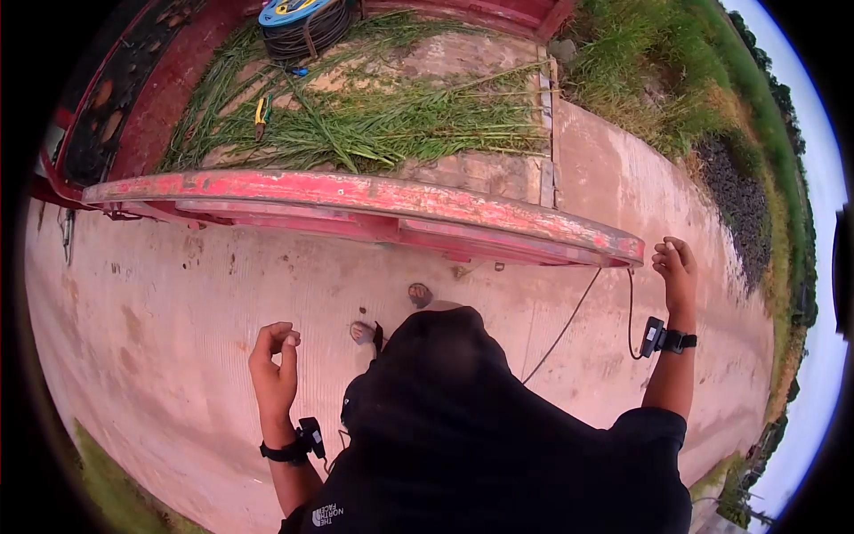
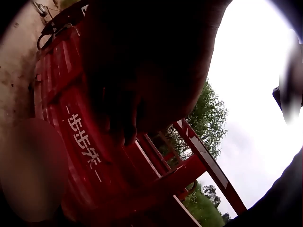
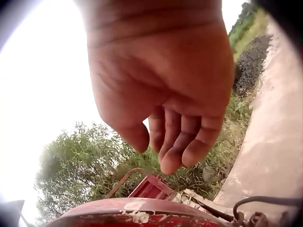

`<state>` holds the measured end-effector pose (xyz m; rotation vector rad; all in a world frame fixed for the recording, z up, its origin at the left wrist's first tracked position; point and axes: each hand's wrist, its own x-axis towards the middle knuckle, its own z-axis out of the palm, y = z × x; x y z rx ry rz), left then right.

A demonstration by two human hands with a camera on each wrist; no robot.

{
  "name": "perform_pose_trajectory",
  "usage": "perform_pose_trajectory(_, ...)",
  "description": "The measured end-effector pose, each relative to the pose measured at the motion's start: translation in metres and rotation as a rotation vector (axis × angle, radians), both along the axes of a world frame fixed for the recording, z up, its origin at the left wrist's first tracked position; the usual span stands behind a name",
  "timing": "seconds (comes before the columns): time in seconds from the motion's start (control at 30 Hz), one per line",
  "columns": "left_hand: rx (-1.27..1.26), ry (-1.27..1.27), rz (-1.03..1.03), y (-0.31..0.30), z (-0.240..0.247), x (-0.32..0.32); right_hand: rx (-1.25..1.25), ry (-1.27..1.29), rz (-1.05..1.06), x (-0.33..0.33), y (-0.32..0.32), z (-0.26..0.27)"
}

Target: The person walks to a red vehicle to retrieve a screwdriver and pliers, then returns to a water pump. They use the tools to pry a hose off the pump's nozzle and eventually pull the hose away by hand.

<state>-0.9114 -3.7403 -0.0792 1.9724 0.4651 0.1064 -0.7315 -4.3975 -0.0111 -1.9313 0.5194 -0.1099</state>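
My left hand [image 1: 274,367] hangs in the air over the concrete, its fingers loosely curled and holding nothing. In the left wrist view this hand is dark against the red side panel [image 2: 78,137] of a cargo bed, which bears white characters. My right hand [image 1: 679,276] is just beyond the right end of the worn red rail [image 1: 374,191], fingers loosely bent, with nothing in them. The right wrist view shows its palm above the rail. Beyond the rail, a yellow-and-green handled hand tool [image 1: 262,114] lies among cut grass [image 1: 382,120] on the bed floor.
A blue reel [image 1: 289,11] with coiled black cable [image 1: 307,37] sits at the bed's far side, beside a small blue object [image 1: 300,71]. Black cord [image 1: 569,325] hangs from the rail's right end. Grass and a dark gravel pile [image 1: 734,200] edge the concrete [image 1: 196,294].
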Motion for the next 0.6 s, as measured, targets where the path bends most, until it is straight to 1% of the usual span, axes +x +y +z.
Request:
perform_pose_trajectory(0.07, 0.038, -0.013, -0.115, -0.021, 0.003, 0.026, 0.051, 0.04, -0.08, -0.043, -0.013, -0.018)
perform_pose_trajectory(0.1, 0.059, 0.006, -0.185, -0.031, 0.007, 0.037, 0.16, 0.062, -0.094, -0.061, -0.016, -0.024)
perform_pose_trajectory(0.17, 0.026, 0.046, -0.287, -0.05, 0.005, 0.049, 0.259, 0.074, -0.146, -0.078, -0.009, -0.027)
perform_pose_trajectory(0.2, 0.013, 0.07, -0.329, -0.057, 0.006, 0.054, 0.324, 0.074, -0.105, -0.08, -0.006, -0.032)
perform_pose_trajectory(0.23, 0.031, 0.095, -0.366, -0.065, 0.007, 0.059, 0.32, 0.087, -0.03, -0.078, 0.002, -0.033)
perform_pose_trajectory(0.27, 0.036, 0.087, -0.391, -0.072, 0.008, 0.066, 0.291, 0.113, 0.027, -0.072, 0.012, -0.034)
perform_pose_trajectory(0.33, 0.093, 0.1, -0.456, -0.085, 0.01, 0.07, 0.154, 0.236, 0.179, -0.057, 0.026, -0.039)
perform_pose_trajectory(0.4, 0.12, 0.084, -0.458, -0.098, 0.017, 0.073, -0.042, 0.301, 0.221, -0.047, 0.023, -0.07)
perform_pose_trajectory(0.43, 0.146, 0.068, -0.451, -0.102, 0.02, 0.074, -0.039, 0.299, 0.224, -0.04, 0.016, -0.075)
perform_pose_trajectory(0.5, 0.148, 0.07, -0.427, -0.109, 0.019, 0.073, 0.134, 0.464, 0.21, -0.023, 0.006, -0.08)
perform_pose_trajectory(0.53, 0.146, 0.077, -0.406, -0.111, 0.019, 0.07, 0.135, 0.464, 0.219, -0.018, -0.001, -0.086)
perform_pose_trajectory(0.6, 0.152, 0.088, -0.38, -0.115, 0.018, 0.067, 0.103, 0.282, 0.117, -0.01, -0.013, -0.093)
